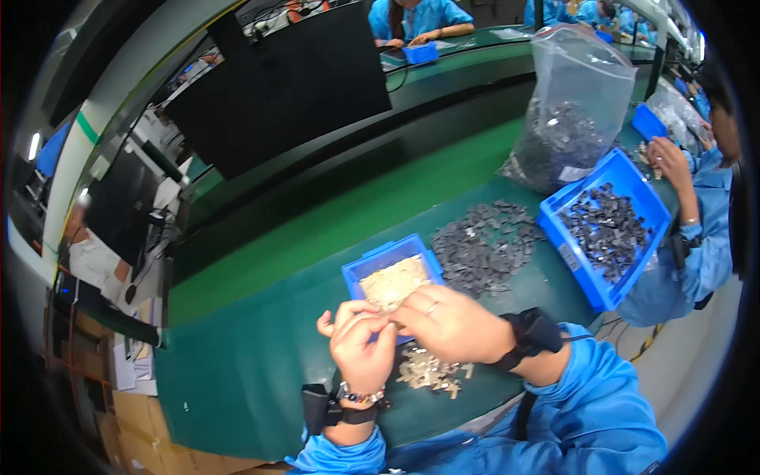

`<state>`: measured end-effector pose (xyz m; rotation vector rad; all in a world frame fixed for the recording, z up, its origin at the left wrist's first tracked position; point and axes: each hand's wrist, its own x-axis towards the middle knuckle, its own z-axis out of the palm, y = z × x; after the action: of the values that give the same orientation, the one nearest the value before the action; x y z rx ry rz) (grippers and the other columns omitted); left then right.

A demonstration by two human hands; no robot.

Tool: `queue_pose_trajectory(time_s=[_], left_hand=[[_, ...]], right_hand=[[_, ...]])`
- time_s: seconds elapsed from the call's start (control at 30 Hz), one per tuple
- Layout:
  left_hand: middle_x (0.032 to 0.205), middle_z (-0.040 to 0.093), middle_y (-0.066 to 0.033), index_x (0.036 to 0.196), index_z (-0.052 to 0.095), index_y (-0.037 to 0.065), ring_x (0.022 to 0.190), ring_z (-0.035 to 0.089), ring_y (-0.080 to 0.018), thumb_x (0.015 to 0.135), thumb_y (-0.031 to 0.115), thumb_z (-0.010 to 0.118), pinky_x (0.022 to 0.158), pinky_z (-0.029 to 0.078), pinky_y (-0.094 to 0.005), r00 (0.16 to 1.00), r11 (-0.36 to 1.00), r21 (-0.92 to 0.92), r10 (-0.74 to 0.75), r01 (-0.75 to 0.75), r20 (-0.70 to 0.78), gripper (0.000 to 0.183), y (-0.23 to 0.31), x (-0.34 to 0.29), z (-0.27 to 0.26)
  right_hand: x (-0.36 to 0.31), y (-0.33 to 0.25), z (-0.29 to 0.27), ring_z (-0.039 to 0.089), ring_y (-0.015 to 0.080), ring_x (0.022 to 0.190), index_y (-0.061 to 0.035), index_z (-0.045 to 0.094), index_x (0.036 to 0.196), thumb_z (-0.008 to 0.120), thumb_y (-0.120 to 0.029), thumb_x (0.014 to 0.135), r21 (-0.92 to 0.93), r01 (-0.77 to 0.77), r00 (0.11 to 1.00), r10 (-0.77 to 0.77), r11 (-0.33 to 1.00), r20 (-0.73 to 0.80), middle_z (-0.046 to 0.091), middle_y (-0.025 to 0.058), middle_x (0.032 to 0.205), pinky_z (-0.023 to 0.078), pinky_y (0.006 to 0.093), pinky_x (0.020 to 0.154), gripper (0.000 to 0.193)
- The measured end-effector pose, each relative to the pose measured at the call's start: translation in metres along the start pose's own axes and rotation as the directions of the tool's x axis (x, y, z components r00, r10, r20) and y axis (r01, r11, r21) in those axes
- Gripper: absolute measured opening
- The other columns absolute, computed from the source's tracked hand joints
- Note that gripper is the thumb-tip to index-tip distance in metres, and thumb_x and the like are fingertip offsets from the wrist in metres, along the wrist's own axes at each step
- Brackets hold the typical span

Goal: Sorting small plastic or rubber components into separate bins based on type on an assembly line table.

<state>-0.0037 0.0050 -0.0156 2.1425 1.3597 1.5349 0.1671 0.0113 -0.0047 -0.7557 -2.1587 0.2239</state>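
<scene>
My left hand and my right hand meet fingertip to fingertip in front of a small blue bin. Both are closed in a pinch; whatever lies between the fingers is too small or hidden to make out. Pale cream-coloured small pieces fill the bin, whose near side is partly covered by my hands. Below my right hand lies a loose heap of shiny, light metallic pieces on the green mat. Just beyond that hand, many flat dark grey pieces are spread out.
A larger blue tray of dark pieces sits tilted at the right. Behind it stands a clear plastic bag with more dark parts. A black monitor rises at the back left. A co-worker's hand is at the far right; cardboard boxes lie lower left.
</scene>
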Motion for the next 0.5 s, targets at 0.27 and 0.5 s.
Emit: queue_pose_trajectory(time_s=[0.27,0.5], left_hand=[[0.069,0.065,-0.0002,0.067,0.065,0.009,0.092,0.062,-0.0228,0.067,0.006,0.075,0.103,0.023,-0.0432,0.994,0.994,0.05,0.097,-0.1,0.055,0.011,0.002,0.001,-0.007],[0.071,0.066,0.0004,0.07,0.068,0.01,0.095,0.06,-0.0219,0.078,0.01,0.07,0.103,0.021,-0.0423,0.998,0.998,0.036,0.05,-0.051,0.037,0.007,-0.001,0.001,-0.004]], right_hand=[[-0.003,0.021,0.003,0.057,0.0275,0.075,-0.0022,0.054,0.089,0.055,-0.015,0.09,0.56,-0.223,0.924,0.357,0.798,-0.14,0.057,0.0132,0.081,0.048,0.0393,0.071,0.013],[-0.025,0.09,-0.089,0.025,0.0112,0.044,-0.014,0.039,0.058,0.029,-0.043,0.105,0.531,0.691,0.697,0.647,-0.49,-0.31,0.029,-0.003,0.048,0.023,0.0277,0.05,0.056]])
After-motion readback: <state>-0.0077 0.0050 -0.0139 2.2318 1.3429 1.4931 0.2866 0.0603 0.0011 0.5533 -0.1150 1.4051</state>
